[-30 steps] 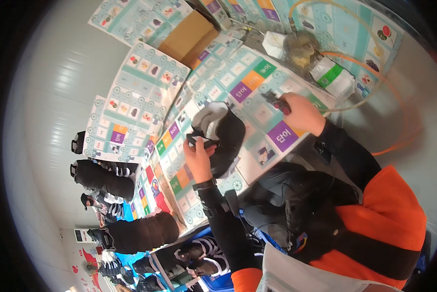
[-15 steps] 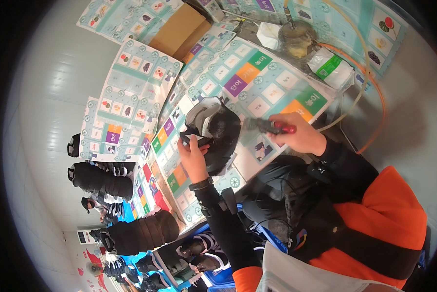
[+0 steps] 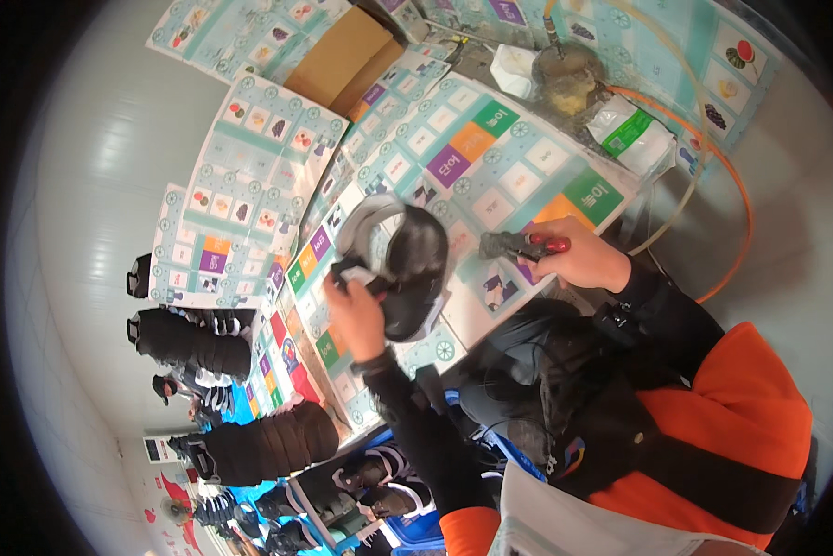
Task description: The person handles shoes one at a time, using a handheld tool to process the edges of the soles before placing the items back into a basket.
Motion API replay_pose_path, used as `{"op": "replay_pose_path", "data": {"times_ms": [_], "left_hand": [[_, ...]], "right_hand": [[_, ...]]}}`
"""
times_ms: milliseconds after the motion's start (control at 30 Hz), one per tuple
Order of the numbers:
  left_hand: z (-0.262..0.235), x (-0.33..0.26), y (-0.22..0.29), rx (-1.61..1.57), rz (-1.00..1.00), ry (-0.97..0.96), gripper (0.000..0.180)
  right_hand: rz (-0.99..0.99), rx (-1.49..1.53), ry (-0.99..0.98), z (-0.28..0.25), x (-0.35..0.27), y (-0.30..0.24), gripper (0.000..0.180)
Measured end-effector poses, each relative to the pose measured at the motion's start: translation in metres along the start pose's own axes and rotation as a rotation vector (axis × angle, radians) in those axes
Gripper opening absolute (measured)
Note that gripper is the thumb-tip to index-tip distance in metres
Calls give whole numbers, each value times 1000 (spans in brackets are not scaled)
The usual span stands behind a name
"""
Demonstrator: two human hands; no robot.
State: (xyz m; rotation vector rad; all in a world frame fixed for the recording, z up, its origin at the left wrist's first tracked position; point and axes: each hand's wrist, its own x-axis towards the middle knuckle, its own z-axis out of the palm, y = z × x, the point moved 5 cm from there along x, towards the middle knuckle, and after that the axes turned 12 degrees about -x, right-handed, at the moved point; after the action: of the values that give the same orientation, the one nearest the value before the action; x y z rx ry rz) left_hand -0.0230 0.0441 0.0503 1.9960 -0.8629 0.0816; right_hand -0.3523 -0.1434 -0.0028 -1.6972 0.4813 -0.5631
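Observation:
A black shoe upper [image 3: 424, 255] with a grey lining is tilted above the patterned tabletop. My left hand [image 3: 356, 320] grips it at its left edge, with fingers and thumb closed on the black material. To its right, my right hand [image 3: 583, 259] is closed round a brush [image 3: 504, 245] with a dark, caked head and a red part by the fingers. The brush head points at the shoe upper, with a gap between them. Motion blurs the upper slightly.
At the back stand a crusted pot [image 3: 567, 74] with a hose above it and a white-and-green pack [image 3: 631, 134]. An orange hose [image 3: 748, 204] loops down on the right. Stacked black shoe uppers [image 3: 263, 445] lie left, near a blue crate [image 3: 421, 533] with shoes. A cardboard box [image 3: 347, 56] sits far back.
The shoe upper has turned and shifted slightly left and down with my left hand. My right hand has drawn the brush a little to the right, away from the upper.

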Motion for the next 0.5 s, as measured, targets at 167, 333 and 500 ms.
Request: {"op": "replay_pose_path", "data": {"times_ms": [167,333,500], "left_hand": [[-78,23,100,202,248,96,42],[-39,79,102,219,383,-273,37],[-18,82,76,179,327,-409,35]], "right_hand": [[57,239,152,-13,4,-1,27],[44,84,-3,-13,-13,-35,13],[-231,-49,103,-7,-13,-24,15]]}}
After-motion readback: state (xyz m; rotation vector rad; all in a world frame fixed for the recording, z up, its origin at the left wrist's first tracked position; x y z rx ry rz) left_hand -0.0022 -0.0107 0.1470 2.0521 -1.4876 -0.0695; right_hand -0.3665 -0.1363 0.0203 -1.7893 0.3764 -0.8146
